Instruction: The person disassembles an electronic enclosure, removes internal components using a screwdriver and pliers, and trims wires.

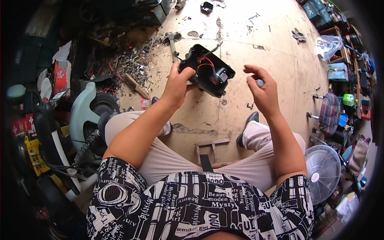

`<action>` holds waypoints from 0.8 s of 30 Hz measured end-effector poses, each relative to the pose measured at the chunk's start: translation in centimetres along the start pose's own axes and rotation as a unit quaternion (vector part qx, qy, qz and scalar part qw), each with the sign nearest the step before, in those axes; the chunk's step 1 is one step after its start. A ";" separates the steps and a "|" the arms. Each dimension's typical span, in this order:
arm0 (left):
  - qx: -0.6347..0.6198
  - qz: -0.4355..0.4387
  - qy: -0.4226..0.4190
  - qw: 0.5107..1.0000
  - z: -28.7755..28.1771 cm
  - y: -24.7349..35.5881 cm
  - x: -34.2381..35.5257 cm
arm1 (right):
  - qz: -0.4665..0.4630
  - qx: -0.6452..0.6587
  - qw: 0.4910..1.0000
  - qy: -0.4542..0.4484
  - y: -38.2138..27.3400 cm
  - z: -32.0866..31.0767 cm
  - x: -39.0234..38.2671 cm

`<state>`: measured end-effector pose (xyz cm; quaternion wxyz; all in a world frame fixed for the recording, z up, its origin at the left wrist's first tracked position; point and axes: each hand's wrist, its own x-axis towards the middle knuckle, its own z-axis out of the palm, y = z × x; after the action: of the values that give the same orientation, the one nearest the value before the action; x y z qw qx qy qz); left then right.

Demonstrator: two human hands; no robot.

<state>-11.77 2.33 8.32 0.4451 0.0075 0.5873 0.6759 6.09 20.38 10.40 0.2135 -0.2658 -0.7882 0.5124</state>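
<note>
My left hand (179, 83) grips a black plastic housing (208, 89) by its left edge, thumb over the rim. The housing is tilted, its hollow side facing up, with red and black wires (207, 63) and a small grey-black part inside. To the right, apart from the housing, my right hand (261, 86) is closed with fingers curled. A small greyish rounded thing (259, 83) shows between its fingers; its kind cannot be made out. A hammer (173, 43) lies on the floor just beyond my left hand.
Scraps and debris (138, 64) lie at the left with a wooden brush (136, 85). A green cut-off saw (86, 108) stands by my left knee. At the right are a fan (322, 174), a checked stool (330, 114) and crowded shelves. A wooden frame (213, 151) sits between my legs.
</note>
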 end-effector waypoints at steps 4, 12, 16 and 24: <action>0.021 0.001 -0.044 0.999 0.8 0.0 -0.5 | 0.127 0.100 0.984 -0.069 0.1 1.2 -0.5; 0.012 0.028 -0.001 1.000 1.6 -0.8 -0.6 | 0.252 0.201 0.944 -0.074 0.0 3.1 -1.8; -0.006 0.051 0.020 0.998 0.8 -0.8 0.6 | 0.211 0.185 0.959 -0.036 -0.7 4.7 -2.5; 0.019 -0.034 0.006 0.999 0.4 0.9 -0.2 | 0.177 0.135 0.972 -0.079 -0.2 5.3 -2.1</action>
<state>-11.99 2.66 9.30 0.4640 -0.0079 0.6030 0.6489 4.44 15.31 8.46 0.0897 -0.3287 -0.6667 0.6629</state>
